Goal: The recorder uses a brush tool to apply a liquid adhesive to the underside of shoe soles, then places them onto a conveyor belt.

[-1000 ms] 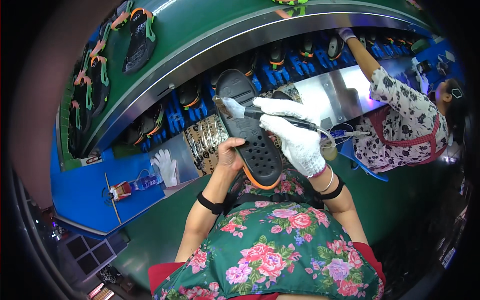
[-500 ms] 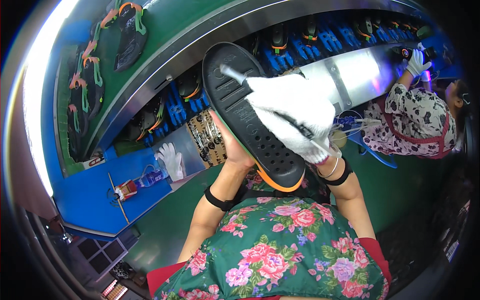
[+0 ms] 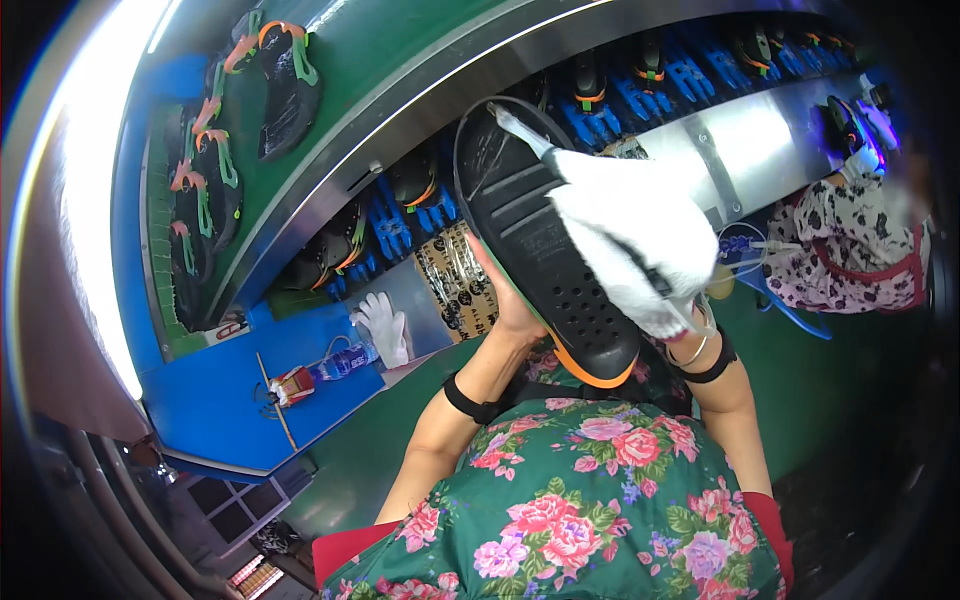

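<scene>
A black shoe sole (image 3: 515, 215) with an orange edge at its near end is held up, tread side facing me. My left hand (image 3: 512, 305), bare, grips it from the left; most of its fingers are hidden behind. In a white knit glove, my right hand (image 3: 640, 235) is closed on a slender brush (image 3: 520, 130) with a pale tip. That tip touches the sole near its far end, where shiny wet-looking streaks show. Holes and grooves mark the rest of the tread. A thin pale tube (image 3: 708, 315) runs by my right wrist.
Sandals (image 3: 290, 90) lie on the green upper shelf at left. Below runs a metal-edged line with blue racks (image 3: 390, 220) holding more shoes. A blue table (image 3: 200, 400) carries a bottle (image 3: 345, 362) and a white glove (image 3: 383, 328). A co-worker (image 3: 850, 245) is at right.
The brush tip has moved up toward the sole's far end, and wet streaks now show there. The whole view has shifted, so everything appears farther right.
</scene>
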`<state>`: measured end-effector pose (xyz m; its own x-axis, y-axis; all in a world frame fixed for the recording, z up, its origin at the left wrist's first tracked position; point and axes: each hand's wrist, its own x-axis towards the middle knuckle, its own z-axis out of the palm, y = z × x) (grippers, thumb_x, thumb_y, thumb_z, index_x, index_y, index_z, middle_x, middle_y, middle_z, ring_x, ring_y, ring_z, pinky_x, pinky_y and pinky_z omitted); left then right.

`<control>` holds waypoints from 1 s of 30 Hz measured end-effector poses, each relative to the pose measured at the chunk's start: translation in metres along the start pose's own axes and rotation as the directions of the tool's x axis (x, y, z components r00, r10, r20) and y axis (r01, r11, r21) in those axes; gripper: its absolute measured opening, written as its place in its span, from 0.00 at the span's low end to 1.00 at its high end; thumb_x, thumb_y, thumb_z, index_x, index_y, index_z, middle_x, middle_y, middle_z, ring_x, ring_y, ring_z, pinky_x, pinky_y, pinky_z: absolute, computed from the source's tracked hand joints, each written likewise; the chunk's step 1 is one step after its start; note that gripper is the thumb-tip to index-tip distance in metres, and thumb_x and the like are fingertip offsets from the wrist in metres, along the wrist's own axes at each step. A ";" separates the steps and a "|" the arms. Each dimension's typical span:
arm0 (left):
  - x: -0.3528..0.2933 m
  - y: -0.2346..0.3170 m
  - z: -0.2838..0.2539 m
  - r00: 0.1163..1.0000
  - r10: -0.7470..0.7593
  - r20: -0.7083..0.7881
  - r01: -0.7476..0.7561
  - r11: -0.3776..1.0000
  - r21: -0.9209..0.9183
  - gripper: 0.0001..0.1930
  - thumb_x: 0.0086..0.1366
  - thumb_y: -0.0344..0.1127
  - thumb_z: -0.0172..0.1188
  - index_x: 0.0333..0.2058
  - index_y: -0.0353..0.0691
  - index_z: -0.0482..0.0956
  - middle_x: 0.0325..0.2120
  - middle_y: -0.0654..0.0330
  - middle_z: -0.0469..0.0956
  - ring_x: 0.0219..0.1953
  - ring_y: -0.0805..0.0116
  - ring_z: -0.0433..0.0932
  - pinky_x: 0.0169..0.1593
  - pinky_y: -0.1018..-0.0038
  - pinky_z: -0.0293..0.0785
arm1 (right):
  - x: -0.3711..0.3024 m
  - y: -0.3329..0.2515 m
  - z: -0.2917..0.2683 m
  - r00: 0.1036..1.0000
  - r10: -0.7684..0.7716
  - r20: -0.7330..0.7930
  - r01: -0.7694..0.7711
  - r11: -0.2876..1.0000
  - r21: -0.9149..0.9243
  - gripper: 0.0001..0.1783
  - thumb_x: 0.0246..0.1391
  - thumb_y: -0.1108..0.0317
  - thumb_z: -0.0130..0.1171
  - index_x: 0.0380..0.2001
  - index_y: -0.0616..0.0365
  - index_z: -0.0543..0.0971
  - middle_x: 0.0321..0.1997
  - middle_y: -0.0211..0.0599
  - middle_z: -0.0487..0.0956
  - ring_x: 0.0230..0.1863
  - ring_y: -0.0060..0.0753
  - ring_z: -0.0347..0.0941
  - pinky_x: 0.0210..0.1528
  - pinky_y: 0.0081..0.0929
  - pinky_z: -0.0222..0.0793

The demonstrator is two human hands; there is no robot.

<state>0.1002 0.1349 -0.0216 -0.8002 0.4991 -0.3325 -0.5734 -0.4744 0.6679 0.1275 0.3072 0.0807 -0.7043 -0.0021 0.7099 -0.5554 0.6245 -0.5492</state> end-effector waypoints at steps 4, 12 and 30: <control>0.009 -0.008 -0.025 0.927 -0.024 0.374 0.223 0.837 -0.500 0.56 0.62 0.86 0.26 0.70 0.44 0.61 0.64 0.54 0.71 0.64 0.55 0.72 0.69 0.54 0.66 | -0.018 -0.004 0.020 0.993 0.036 0.111 -0.040 0.999 0.033 0.21 0.53 0.72 0.63 0.52 0.58 0.84 0.57 0.44 0.83 0.56 0.47 0.80 0.56 0.40 0.75; 0.011 -0.013 -0.017 0.974 0.012 0.226 0.089 0.898 -0.432 0.45 0.71 0.76 0.34 0.68 0.43 0.65 0.63 0.54 0.73 0.62 0.53 0.74 0.65 0.57 0.71 | -0.023 -0.009 0.020 0.993 0.077 -0.090 -0.063 0.988 0.144 0.19 0.54 0.71 0.66 0.50 0.55 0.84 0.52 0.40 0.84 0.51 0.43 0.81 0.52 0.37 0.77; 0.016 -0.010 -0.037 0.935 -0.087 0.344 0.234 0.881 -0.411 0.49 0.66 0.81 0.33 0.69 0.46 0.64 0.64 0.57 0.71 0.63 0.55 0.72 0.66 0.57 0.68 | -0.032 0.002 0.009 0.996 0.085 -0.037 -0.070 0.952 0.298 0.15 0.54 0.69 0.66 0.45 0.54 0.87 0.47 0.38 0.87 0.44 0.40 0.83 0.44 0.33 0.79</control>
<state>0.0867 0.1204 -0.0581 -0.6375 0.7577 -0.1398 -0.7644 -0.5994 0.2375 0.1450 0.3015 0.0534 -0.7320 0.0796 0.6766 -0.6114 0.3615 -0.7040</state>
